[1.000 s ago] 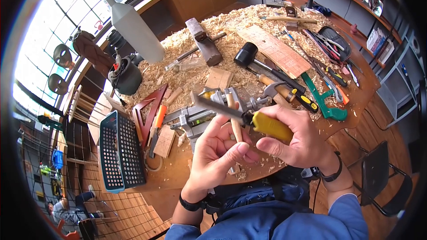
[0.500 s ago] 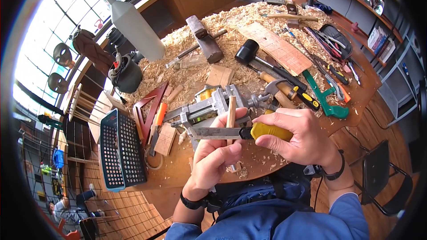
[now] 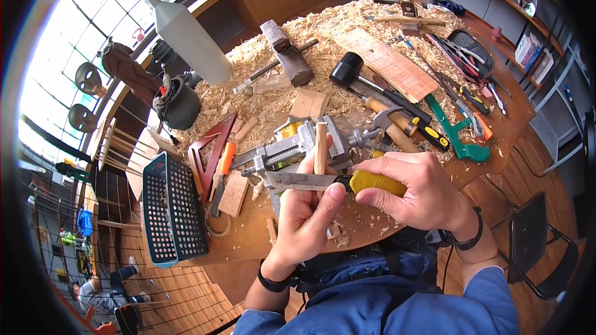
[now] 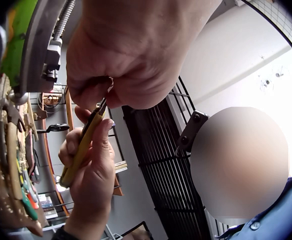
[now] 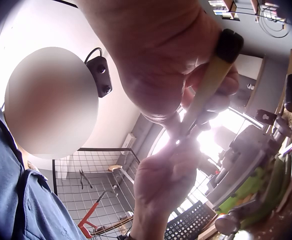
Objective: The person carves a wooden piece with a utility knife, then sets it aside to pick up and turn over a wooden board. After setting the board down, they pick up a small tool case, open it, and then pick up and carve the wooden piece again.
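Note:
A slim wooden stick (image 3: pixel 320 147) stands nearly upright in the head view, its lower part gripped by my left hand (image 3: pixel 303 224). My right hand (image 3: pixel 425 187) holds a yellow-handled knife (image 3: pixel 376 184), fingers wrapped over the handle. The grey blade (image 3: pixel 297 181) points left and crosses the stick, with the left thumb at its lower edge close to the handle. In the left wrist view the yellow handle (image 4: pixel 81 148) slants up to the left fingers, which hide most of the stick. From the right wrist, the handle's black end (image 5: pixel 230 45) sticks out past the palm.
Just beyond the hands is a metal vise (image 3: pixel 287 149). A black mallet (image 3: pixel 346 69), a claw hammer (image 3: pixel 385 121) and a green-handled saw (image 3: pixel 456 139) lie to the right. On the left stand a perforated basket (image 3: pixel 177 211) and a red set square (image 3: pixel 213 152). Shavings (image 3: pixel 248 102) cover the table's far side.
The knife blade, earlier raised and slanting up to the left, has dropped to lie level across the stick. The stick has turned more upright, and the left thumb has moved up to the blade.

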A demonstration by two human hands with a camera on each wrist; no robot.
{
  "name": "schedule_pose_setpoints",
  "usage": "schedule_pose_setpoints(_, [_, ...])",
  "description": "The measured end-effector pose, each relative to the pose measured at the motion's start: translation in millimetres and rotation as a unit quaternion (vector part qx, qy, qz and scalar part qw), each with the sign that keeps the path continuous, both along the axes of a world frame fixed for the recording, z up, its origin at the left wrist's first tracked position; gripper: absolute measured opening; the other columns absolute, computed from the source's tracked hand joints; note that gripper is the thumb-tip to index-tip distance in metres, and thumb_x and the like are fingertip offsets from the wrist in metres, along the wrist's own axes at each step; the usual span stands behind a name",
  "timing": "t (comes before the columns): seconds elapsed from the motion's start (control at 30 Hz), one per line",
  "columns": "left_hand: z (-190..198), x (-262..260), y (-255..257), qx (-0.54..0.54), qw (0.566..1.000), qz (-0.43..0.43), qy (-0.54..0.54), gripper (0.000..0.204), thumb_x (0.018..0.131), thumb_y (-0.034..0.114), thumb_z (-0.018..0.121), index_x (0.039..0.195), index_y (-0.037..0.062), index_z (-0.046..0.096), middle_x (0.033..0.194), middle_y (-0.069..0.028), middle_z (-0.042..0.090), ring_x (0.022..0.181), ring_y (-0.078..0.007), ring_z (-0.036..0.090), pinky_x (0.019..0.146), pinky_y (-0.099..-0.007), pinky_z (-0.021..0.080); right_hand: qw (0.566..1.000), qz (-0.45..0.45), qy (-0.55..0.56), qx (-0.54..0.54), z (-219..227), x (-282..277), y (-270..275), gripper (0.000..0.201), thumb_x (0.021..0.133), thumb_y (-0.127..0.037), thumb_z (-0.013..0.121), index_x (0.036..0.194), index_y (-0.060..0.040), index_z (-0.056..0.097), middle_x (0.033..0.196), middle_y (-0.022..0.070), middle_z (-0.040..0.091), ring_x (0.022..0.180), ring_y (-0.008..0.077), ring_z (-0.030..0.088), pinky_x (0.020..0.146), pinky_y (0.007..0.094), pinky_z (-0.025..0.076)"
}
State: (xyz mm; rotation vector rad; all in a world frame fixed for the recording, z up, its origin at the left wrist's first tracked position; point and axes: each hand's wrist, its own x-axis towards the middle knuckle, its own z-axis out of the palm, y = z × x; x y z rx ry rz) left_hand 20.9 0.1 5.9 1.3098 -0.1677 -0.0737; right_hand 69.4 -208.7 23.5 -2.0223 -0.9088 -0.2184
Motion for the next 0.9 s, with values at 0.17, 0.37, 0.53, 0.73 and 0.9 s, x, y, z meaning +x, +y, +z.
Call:
schedule_pose_setpoints(0.17, [-6, 0, 1, 0.110, 0.991, 0.052, -0.056, 0.056, 0.104, 0.010, 0.062, 0.151, -0.0107, 0.040, 0.149, -0.0132, 0.055, 0.114, -0.0062, 0.052, 0.093, -0.0247, 0.047, 1.000, -0.005, -0.008, -0.008, -2, -1, 2, 0.037, 0.089, -0.035, 0.080, 0.103, -0.0018, 0.074, 0.086, 0.0167, 0.073, 0.074, 0.0342, 0.073, 0.062, 0.0409, 0.056])
schedule_pose_setpoints(0.37, [-5, -3, 1, 0.087, 0.995, 0.050, -0.027, 0.047, 0.103, 0.008, 0.063, 0.143, -0.0131, 0.050, 0.156, -0.0145, 0.050, 0.109, -0.0047, 0.053, 0.087, -0.0221, 0.049, 0.999, -0.005, 0.005, -0.033, 1, -5, 2, 0.036, 0.091, -0.038, 0.077, 0.098, -0.0032, 0.071, 0.084, 0.0167, 0.073, 0.073, 0.0351, 0.072, 0.061, 0.0425, 0.055])
schedule_pose_setpoints(0.53, [-11, -3, -1, 0.088, 0.992, 0.074, -0.056, 0.061, 0.104, 0.011, 0.065, 0.155, -0.0054, 0.037, 0.087, 0.0067, 0.060, 0.065, 0.0024, 0.045, 0.055, -0.0153, 0.032, 0.999, -0.004, -0.003, -0.034, 0, -6, 2, 0.035, 0.092, -0.037, 0.076, 0.098, -0.0032, 0.069, 0.081, 0.0168, 0.073, 0.071, 0.0354, 0.072, 0.059, 0.0427, 0.055])
schedule_pose_setpoints(0.73, [-4, -4, -14, 0.042, 0.990, 0.110, -0.073, 0.058, 0.103, 0.010, 0.065, 0.152, -0.0074, 0.040, 0.092, 0.0043, 0.063, 0.068, 0.0021, 0.047, 0.057, -0.0150, 0.034, 1.000, 0.001, -0.002, -0.027, 0, -7, 3, 0.034, 0.094, -0.037, 0.075, 0.099, -0.0036, 0.068, 0.079, 0.0176, 0.072, 0.071, 0.0364, 0.072, 0.058, 0.0428, 0.055])
schedule_pose_setpoints(0.9, [-15, -1, -10, 0.078, 0.977, 0.137, -0.143, 0.051, 0.104, 0.009, 0.062, 0.150, -0.0074, 0.045, 0.096, 0.0024, 0.064, 0.071, 0.0019, 0.048, 0.058, -0.0151, 0.035, 0.998, 0.005, 0.066, 0.005, -2, -13, 8, 0.034, 0.093, -0.033, 0.077, 0.102, -0.0012, 0.067, 0.077, 0.0171, 0.070, 0.070, 0.0349, 0.072, 0.058, 0.0399, 0.054])
